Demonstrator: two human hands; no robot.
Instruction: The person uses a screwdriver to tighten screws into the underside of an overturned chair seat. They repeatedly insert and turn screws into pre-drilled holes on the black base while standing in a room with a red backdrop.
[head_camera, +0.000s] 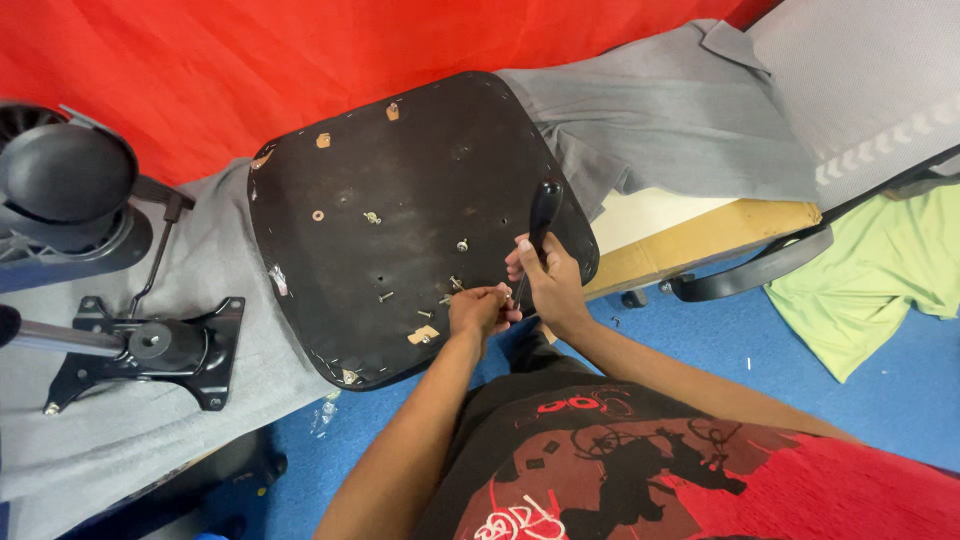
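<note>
An upturned black chair seat (400, 180) lies on a grey cloth, with several screws (373, 217) standing in its underside. My right hand (545, 280) grips a black-handled screwdriver (543, 213) held nearly upright, tip down near the seat's front edge. My left hand (480, 308) pinches a small screw at the screwdriver's tip, fingers closed around it, right beside the right hand.
A black metal chair mechanism plate (150, 350) with a lever lies left of the seat on the grey cloth (210, 270). A chair base (60, 180) stands far left. A grey backrest (860, 90), armrest (750, 275), green cloth (880, 270) and cardboard (700, 240) are right. Blue floor below.
</note>
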